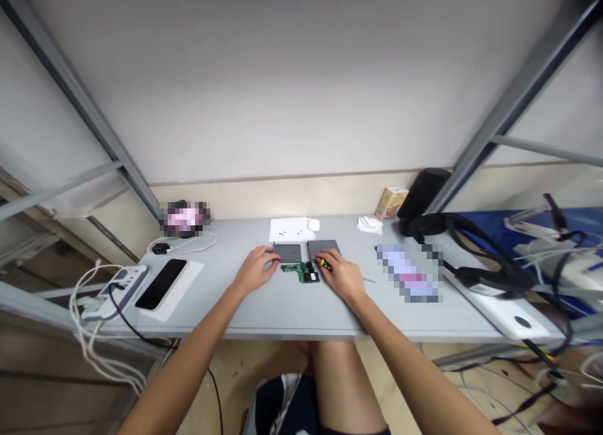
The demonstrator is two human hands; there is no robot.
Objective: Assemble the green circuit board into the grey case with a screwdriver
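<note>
My left hand point(257, 268) lies on the desk with curled fingers gripping the left edge of a flat dark grey case half point(288, 253). Between the fingers of my right hand point(345, 275) is a yellow-and-black screwdriver point(325, 263); a thin metal shaft shows on the far side of that hand. Under these fingers sits a second dark grey case part point(323, 245), partly covered. A green circuit board point(293, 268) with a black block point(311, 277) lies just in front of both case parts, between my hands.
Behind the case parts, white paper point(288, 229) carries several tiny dark pieces, beside a small white case point(313, 225). Crumpled tissue point(370, 224), a box point(392, 203) and a black headset strap point(490, 278) are rightward. A phone point(162, 284) and power strip point(117, 292) lie left.
</note>
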